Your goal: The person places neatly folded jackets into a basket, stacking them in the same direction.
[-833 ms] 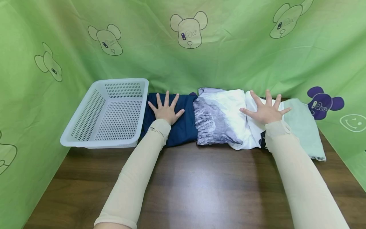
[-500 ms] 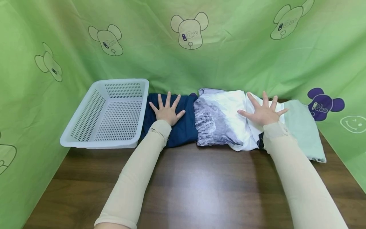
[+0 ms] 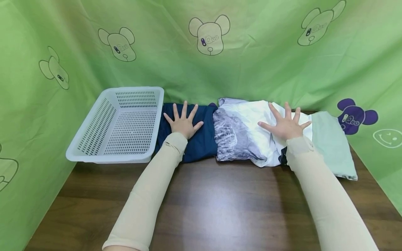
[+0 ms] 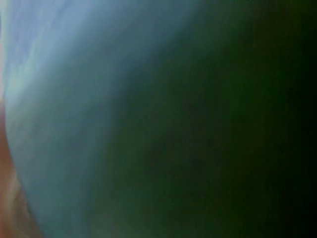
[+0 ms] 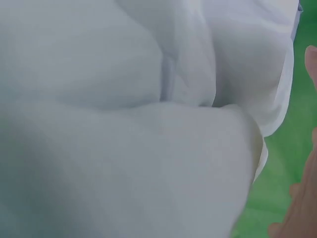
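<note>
In the head view, my left hand is spread flat over a folded navy garment, with its fingers pointing away from me. My right hand has its fingers splayed above a folded white garment; whether it touches the cloth I cannot tell. Between the hands lies a white and grey printed garment. A pale green folded cloth sits right of my right hand. White fabric fills most of the right wrist view, with fingers at its right edge. The left wrist view is dark and blurred.
A white slotted plastic basket stands left of the navy garment. Green cloth with bear-head prints encloses the back and sides of the brown wooden table.
My right hand has drifted a little to the left over the white garment. My left hand stays almost in place, and the garments and basket have not been moved.
</note>
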`<move>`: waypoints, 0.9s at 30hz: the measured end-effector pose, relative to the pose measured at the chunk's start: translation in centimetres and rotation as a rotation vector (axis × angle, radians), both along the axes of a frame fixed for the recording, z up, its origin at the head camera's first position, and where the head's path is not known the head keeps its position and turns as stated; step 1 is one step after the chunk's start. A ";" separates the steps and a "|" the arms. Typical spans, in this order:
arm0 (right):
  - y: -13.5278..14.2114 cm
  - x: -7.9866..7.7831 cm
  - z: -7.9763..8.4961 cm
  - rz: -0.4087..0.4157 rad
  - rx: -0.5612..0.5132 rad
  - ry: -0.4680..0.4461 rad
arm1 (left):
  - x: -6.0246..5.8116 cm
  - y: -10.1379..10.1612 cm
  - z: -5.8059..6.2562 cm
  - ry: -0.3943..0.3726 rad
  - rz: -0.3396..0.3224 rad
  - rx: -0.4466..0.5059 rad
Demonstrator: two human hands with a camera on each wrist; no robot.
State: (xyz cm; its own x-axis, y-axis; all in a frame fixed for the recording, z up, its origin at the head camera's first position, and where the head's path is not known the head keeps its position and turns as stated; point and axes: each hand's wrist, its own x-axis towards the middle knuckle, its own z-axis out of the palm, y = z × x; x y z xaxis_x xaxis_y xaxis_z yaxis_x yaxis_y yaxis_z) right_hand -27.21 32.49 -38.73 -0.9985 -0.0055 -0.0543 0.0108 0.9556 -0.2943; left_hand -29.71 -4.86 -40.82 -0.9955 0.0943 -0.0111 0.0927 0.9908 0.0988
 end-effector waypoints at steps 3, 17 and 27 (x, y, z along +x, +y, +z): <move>-0.2 0.2 0.0 0.002 -0.002 0.001 | 0.1 0.1 -0.1 -0.001 -0.004 0.004; -1.7 1.2 0.6 0.034 -0.006 -0.025 | 0.5 0.2 -0.2 0.039 -0.017 0.017; -2.5 1.7 1.1 0.069 -0.022 0.040 | 1.5 0.1 1.0 0.054 -0.040 0.077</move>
State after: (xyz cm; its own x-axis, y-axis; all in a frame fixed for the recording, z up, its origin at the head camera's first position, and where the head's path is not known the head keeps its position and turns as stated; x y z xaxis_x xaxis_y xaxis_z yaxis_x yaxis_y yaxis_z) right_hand -25.48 29.97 -37.66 -0.9971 -0.0752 -0.0134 -0.0672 0.9470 -0.3141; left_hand -28.25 -4.76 -39.84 -0.9899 0.1325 0.0510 0.1393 0.9758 0.1685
